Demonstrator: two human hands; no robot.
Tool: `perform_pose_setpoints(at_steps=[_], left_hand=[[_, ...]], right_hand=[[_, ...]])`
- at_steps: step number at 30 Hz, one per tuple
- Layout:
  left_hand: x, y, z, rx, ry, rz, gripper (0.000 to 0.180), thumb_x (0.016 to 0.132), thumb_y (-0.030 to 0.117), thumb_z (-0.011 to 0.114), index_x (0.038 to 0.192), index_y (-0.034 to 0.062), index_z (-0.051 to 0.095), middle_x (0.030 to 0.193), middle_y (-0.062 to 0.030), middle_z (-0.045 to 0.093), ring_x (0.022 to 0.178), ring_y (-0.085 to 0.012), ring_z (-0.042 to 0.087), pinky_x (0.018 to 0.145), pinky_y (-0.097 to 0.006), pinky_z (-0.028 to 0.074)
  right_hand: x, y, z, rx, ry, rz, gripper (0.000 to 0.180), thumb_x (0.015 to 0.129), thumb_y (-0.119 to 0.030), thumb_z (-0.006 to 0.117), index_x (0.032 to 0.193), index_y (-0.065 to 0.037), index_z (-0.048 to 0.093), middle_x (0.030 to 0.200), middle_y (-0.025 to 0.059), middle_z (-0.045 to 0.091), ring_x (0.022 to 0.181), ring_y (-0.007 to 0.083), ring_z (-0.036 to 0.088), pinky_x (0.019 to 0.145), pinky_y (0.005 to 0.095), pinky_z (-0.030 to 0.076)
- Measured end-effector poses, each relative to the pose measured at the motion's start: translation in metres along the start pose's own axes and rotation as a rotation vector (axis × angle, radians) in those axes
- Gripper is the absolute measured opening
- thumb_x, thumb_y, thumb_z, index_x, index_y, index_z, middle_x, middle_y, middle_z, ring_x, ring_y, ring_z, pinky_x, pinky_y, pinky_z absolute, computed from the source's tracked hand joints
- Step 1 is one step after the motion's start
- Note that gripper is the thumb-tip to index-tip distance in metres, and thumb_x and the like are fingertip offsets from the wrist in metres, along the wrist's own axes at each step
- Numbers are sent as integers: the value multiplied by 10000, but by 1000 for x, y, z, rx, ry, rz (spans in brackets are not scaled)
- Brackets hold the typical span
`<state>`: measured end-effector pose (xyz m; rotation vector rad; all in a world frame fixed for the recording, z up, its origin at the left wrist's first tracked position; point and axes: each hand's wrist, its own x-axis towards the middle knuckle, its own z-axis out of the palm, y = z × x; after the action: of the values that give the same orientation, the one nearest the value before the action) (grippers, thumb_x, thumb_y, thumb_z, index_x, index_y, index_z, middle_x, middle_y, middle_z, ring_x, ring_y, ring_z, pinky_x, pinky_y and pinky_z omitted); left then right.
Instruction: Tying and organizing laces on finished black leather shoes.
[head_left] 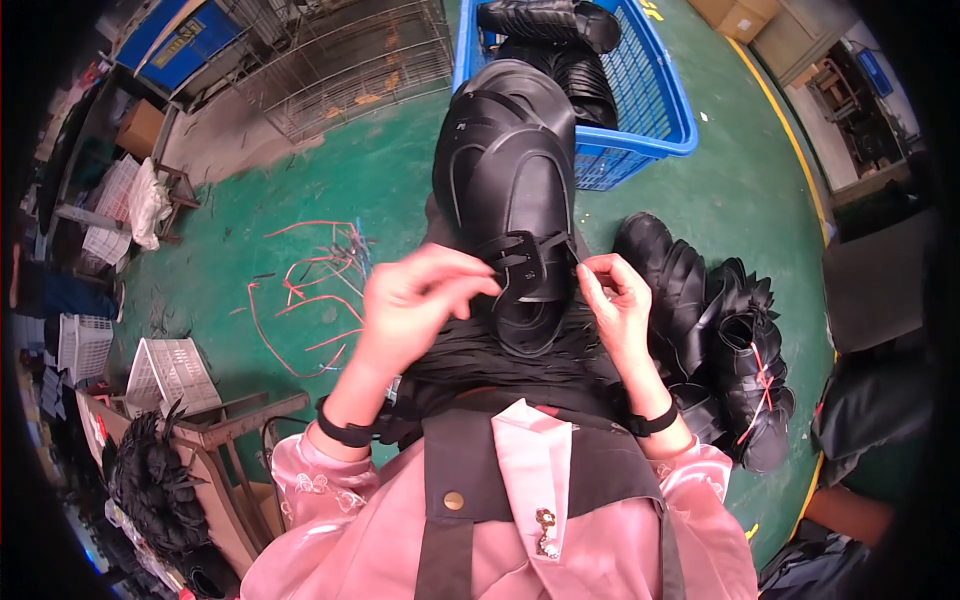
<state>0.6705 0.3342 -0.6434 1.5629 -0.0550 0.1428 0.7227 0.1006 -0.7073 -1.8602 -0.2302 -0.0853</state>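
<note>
Left fingers: the left hand [415, 300], at centre frame, has its fingers curled together, tips pinching the strap at the left edge of the black rubber boot upper [508, 190].
Right fingers: the right hand [618, 305], centre right, has thumb and forefinger nipped on the strap's right edge; the other fingers are loosely bent.
Boot upper: glossy black, held upright between both hands over the lap, its toe toward the top of the frame.
Wrists: a black band on each, with pink satin sleeves [320, 500] below.
Right of the hands: a heap of black boots [720, 340] on the green floor [760, 180].
Top centre: a blue plastic crate [650, 100] holding more black pieces.
Left centre: red cords [300, 290] scattered on the floor.
</note>
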Motion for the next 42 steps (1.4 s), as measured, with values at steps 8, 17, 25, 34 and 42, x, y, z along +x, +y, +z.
perform_pose_setpoints(at_steps=[8, 17, 25, 34, 42], left_hand=[[26, -30, 66, 897, -88, 529, 86, 754, 61, 694, 821, 57, 640, 767, -42, 595, 702, -207, 608, 591, -316, 503], [25, -43, 75, 941, -86, 533, 96, 771, 96, 646, 766, 73, 553, 743, -51, 486, 687, -213, 558, 572, -341, 486], [21, -45, 70, 764, -67, 518, 200, 742, 35, 699, 923, 53, 617, 963, -77, 565, 682, -200, 602, 608, -312, 513], [-5, -64, 14, 836, 107, 81, 415, 802, 27, 632, 1198, 82, 523, 545, -41, 497, 437, -166, 498, 478, -311, 423], [-6, -56, -6, 550, -113, -577, 190, 933, 203, 574, 963, 16, 587, 627, -59, 652, 549, -99, 610, 501, -233, 464]], right_hand=[[-4, 18, -5, 345, -51, 180, 86, 902, -92, 653, 921, -11, 631, 774, -76, 570, 691, -12, 483, 626, 147, 383], [-6, 18, -2, 484, -106, 210, 72, 896, -71, 647, 930, -8, 635, 904, -16, 632, 824, 29, 566, 741, 190, 467], [-11, 47, -17, 400, -134, 149, 109, 937, -102, 584, 968, 1, 571, 993, 68, 578, 900, 115, 612, 790, 251, 517], [-36, 150, -119, 704, 487, 553, 176, 943, -185, 584, 1080, -80, 553, 959, 55, 627, 800, 157, 651, 659, 297, 565], [-19, 80, -66, 311, 3, 350, 421, 871, -123, 647, 1267, -77, 511, 983, 26, 613, 855, 107, 575, 755, 250, 484]])
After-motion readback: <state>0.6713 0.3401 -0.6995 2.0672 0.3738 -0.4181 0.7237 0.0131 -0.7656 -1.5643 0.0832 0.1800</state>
